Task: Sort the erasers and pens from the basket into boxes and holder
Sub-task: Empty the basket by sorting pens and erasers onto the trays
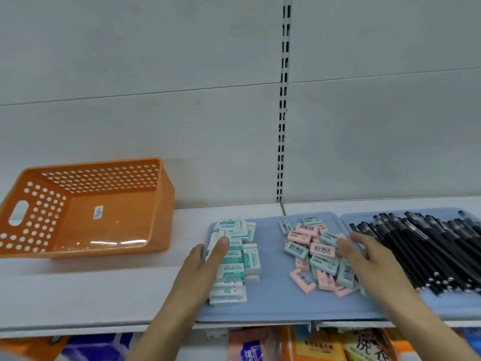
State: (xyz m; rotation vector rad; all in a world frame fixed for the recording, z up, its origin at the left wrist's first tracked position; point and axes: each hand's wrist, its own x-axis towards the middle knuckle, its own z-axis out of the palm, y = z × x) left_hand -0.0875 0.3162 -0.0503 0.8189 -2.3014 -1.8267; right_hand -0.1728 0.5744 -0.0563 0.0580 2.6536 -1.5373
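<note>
An orange plastic basket (86,209), rectangular with rows of round holes in its walls and an oval handle slot, is seen on the left of a white shelf (104,290); its glossy floor carries only a small white sticker (98,212). To its right a flat pale-blue tray (268,300) with rounded corners is laid on the shelf. On the left part of this tray, boxy white-and-teal erasers (235,259) are piled in rough rows; on its right part, pink and mint erasers (316,259) in barcoded sleeves are heaped loosely. Further right, a second pale-blue tray (442,306) is filled with slim black pens (426,254), laid side by side at a slant. The left hand (205,267) is rested against the near-left side of the white-and-teal pile, fingers straight and held together, gripping nothing. The right hand (367,256) is spread over the right edge of the pink and mint heap, fingers loosely extended and touching the erasers, nothing being pinched as far as can be seen. Behind the shelf a matte grey back panel (156,74) with a slotted upright (283,100) is seen. Below the shelf edge, colourful printed packages (338,345) are partly shown.
</note>
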